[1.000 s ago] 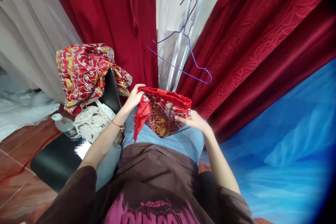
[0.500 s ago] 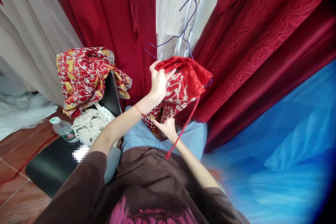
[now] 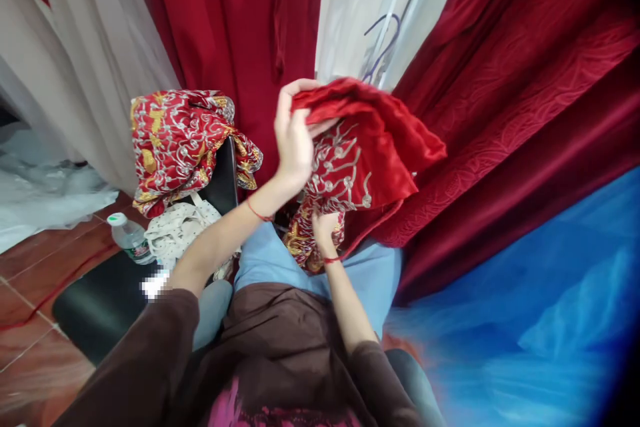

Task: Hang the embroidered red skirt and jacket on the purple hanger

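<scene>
My left hand is raised and closed on the top edge of a red embroidered garment with silver and gold patterns. My right hand reaches up under the garment's lower part and grips the cloth there; its fingers are partly hidden in the folds. A thin red cord runs across my right wrist. The garment hangs in front of my lap, over blue cloth. Behind the garment's top only the hook of a purple wire hanger shows.
A second red patterned cloth is heaped on a black chair at left, with a white dotted bag and a plastic water bottle. Dark red curtains hang behind; blue netting fills the right. White fabric lies on the tiled floor at left.
My left hand has lifted the garment higher, and it now covers most of the hanger. My right hand has moved from the garment's right edge to underneath it.
</scene>
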`<state>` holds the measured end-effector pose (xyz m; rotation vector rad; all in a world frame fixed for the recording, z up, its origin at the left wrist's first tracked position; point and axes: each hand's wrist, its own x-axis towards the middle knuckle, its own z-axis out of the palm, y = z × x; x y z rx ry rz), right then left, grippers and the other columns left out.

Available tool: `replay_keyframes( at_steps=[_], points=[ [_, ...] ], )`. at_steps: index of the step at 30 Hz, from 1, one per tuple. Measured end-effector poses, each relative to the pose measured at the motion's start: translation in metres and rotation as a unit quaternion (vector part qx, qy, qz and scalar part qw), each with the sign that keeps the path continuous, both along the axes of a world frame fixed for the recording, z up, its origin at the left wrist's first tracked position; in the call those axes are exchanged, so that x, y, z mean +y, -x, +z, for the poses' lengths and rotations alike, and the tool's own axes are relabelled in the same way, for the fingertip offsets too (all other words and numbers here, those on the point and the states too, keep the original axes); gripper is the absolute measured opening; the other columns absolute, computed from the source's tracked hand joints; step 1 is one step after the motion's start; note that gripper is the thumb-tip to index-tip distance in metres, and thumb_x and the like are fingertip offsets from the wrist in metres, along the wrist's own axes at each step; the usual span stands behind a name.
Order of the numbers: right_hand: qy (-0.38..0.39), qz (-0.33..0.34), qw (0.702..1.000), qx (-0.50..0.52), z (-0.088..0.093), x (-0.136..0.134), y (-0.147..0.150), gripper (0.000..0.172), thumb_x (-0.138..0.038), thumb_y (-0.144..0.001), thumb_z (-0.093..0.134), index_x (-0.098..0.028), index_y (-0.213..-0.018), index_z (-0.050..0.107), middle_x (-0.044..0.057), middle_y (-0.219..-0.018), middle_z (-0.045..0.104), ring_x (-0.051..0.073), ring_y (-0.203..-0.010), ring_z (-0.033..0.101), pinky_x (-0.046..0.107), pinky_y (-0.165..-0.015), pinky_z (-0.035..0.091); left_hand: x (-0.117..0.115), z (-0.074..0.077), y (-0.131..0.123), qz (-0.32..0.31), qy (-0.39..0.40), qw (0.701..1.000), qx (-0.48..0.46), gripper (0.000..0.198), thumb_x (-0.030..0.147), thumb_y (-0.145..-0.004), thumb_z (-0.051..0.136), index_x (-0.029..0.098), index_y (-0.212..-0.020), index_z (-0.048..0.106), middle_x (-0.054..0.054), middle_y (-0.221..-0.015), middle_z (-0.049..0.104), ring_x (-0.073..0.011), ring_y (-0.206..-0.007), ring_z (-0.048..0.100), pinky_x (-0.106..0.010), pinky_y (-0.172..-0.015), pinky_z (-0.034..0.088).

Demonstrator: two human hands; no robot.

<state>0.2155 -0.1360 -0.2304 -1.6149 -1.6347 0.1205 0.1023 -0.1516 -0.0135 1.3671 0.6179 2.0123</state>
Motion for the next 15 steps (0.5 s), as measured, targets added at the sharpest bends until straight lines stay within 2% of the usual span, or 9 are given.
replay_keyframes(
  at_steps=[2,3,5,7,10,13,15],
  points=[
    [0.01,-0.024,1.0,0.012,0.002,0.006,-0.02,0.022,-0.028,-0.081,0.046,-0.025,-0.084,0.068,0.01,-0.088,0.075,0.03,-0.086,0.069,0.048,-0.08,0.055,0.02,-0.008,0.054,0.088,0.001,0.994,0.058,0.019,0.026,-0.093,0.043,0.021,-0.095,0.061,-0.004,-0.107,0.068,-0.0245,-0.121,0.061,-0.04,-0.102,0.053],
    [0.01,-0.027,0.999,0.017,0.004,0.008,-0.028,0.021,-0.029,-0.08,0.045,-0.027,-0.08,0.066,0.009,-0.084,0.074,0.029,-0.081,0.069,0.047,-0.075,0.055,0.027,-0.013,0.081,0.111,0.005,0.989,0.099,0.018,0.026,-0.09,0.045,0.02,-0.085,0.062,-0.005,-0.099,0.069,-0.0241,-0.115,0.063,-0.038,-0.101,0.053],
    [0.001,-0.014,1.0,0.012,0.015,0.015,-0.038,0.017,-0.029,-0.077,0.046,-0.029,-0.073,0.062,0.008,-0.075,0.071,0.028,-0.075,0.068,0.044,-0.069,0.054,0.036,-0.023,0.131,0.13,0.02,0.977,0.166,0.02,0.024,-0.084,0.046,0.02,-0.069,0.059,-0.004,-0.082,0.068,-0.0223,-0.101,0.066,-0.035,-0.095,0.053],
    [-0.018,0.007,1.0,0.001,0.034,0.026,-0.038,0.013,-0.025,-0.074,0.047,-0.03,-0.07,0.059,0.007,-0.071,0.068,0.028,-0.075,0.068,0.041,-0.068,0.052,0.04,-0.025,0.173,0.149,0.034,0.969,0.196,0.021,0.02,-0.079,0.044,0.02,-0.061,0.055,-0.003,-0.073,0.066,-0.0205,-0.092,0.065,-0.033,-0.091,0.051],
    [-0.057,0.057,0.996,-0.023,0.08,0.051,-0.02,0.017,-0.018,-0.071,0.047,-0.028,-0.076,0.059,0.006,-0.073,0.068,0.027,-0.079,0.068,0.038,-0.07,0.049,0.039,-0.012,0.224,0.2,0.045,0.958,0.201,0.023,0.013,-0.078,0.043,0.021,-0.06,0.054,-0.001,-0.071,0.064,-0.0165,-0.086,0.06,-0.029,-0.089,0.048],
    [-0.091,0.094,0.991,-0.039,0.141,0.076,0.01,0.025,-0.013,-0.071,0.046,-0.025,-0.086,0.061,0.008,-0.081,0.069,0.026,-0.086,0.068,0.037,-0.077,0.049,0.036,0.008,0.27,0.249,0.041,0.953,0.165,0.027,0.002,-0.077,0.039,0.02,-0.065,0.055,0.002,-0.072,0.061,-0.0118,-0.079,0.054,-0.026,-0.087,0.045],
    [-0.155,0.116,0.979,-0.07,0.185,0.091,0.03,0.029,-0.009,-0.073,0.045,-0.022,-0.092,0.063,0.01,-0.087,0.071,0.025,-0.09,0.067,0.037,-0.083,0.048,0.034,0.018,0.298,0.261,0.036,0.957,0.118,0.031,-0.004,-0.077,0.035,0.019,-0.068,0.053,0.002,-0.071,0.057,-0.0101,-0.073,0.05,-0.026,-0.083,0.044]
  ],
)
